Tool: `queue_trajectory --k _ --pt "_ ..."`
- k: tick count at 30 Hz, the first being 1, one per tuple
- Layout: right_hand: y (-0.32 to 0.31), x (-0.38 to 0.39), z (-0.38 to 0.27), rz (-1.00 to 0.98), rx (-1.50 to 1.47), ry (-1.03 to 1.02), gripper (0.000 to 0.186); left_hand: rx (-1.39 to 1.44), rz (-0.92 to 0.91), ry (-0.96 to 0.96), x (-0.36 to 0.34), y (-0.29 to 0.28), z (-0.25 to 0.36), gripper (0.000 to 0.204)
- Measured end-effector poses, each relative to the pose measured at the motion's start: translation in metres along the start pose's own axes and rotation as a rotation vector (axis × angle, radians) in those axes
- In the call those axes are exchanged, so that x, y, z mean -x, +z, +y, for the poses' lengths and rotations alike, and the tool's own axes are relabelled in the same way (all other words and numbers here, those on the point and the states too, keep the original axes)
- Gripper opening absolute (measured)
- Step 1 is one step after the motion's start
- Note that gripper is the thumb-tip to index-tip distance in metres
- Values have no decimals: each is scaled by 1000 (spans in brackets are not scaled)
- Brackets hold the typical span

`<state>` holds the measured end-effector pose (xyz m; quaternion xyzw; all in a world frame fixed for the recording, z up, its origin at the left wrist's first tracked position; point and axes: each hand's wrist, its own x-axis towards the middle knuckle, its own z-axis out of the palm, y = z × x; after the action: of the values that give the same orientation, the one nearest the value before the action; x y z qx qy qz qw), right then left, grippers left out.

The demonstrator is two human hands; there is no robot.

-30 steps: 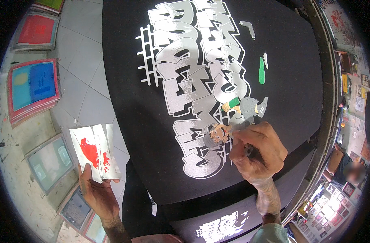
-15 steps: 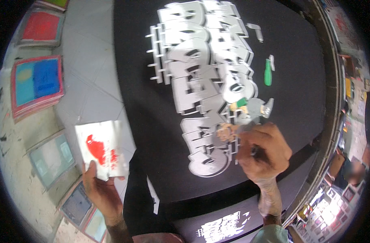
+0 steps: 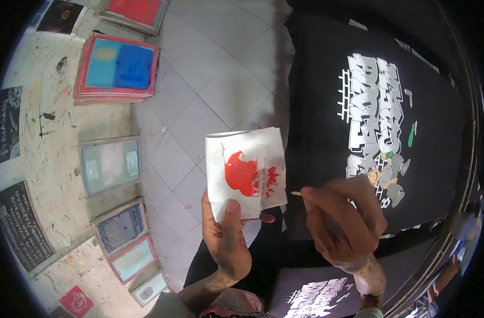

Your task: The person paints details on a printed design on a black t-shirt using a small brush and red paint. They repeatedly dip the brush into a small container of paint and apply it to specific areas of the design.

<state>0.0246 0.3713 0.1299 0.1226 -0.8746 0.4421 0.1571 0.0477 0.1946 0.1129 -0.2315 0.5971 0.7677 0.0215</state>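
Observation:
My left hand (image 3: 231,246) holds a folded white paper (image 3: 216,159), thumb on the front and fingers behind. A large smear of wet-looking red paint (image 3: 242,174) and smaller red blotches mark its face. Just right of the paper, my right hand (image 3: 345,220) pinches a thin, pale stick like a toothpick (image 3: 296,193). The stick's tip points left at the paper's edge, with a small gap between them. Beyond the right hand lies black fabric (image 3: 321,132) printed with white block lettering (image 3: 361,127) and a cartoon figure (image 3: 393,172), partly covered by that hand.
Framed printing screens line the left, among them a red-edged stack (image 3: 117,93) and a pale screen (image 3: 110,167). Grey floor tiles (image 3: 231,69) run between them and the black fabric. Another printed black piece (image 3: 316,297) lies near me. A blurred person (image 3: 462,228) is at the far right.
My view has swung left. My right hand has left the cartoon figure and come beside the paper, its stick now visible. The left hand still holds the paper, now raised nearer the middle.

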Motion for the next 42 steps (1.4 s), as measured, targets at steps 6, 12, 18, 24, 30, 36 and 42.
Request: queue_trajectory --k 6,12,18,24,30,36,42 --pt "24 -22 -19 -75 16 -68 33 32 22 35 3 -15 20 53" --pt "32 -27 -32 -101 69 -69 30 57 -42 12 4 -28 29 58" --pt "36 -29 -46 -124 65 -64 28 82 53 19 6 -36 29 59" --pt "37 -35 -53 -171 72 -86 31 114 4 25 3 -44 39 58" --pt "19 -29 -50 10 10 -54 37 -50 65 90 7 -50 21 51" --pt "-3 -27 -40 176 -374 117 24 163 60 -23 -19 -46 6 50" --pt "-56 -68 -17 337 -769 263 8 75 -62 94 -75 -99 -29 57"
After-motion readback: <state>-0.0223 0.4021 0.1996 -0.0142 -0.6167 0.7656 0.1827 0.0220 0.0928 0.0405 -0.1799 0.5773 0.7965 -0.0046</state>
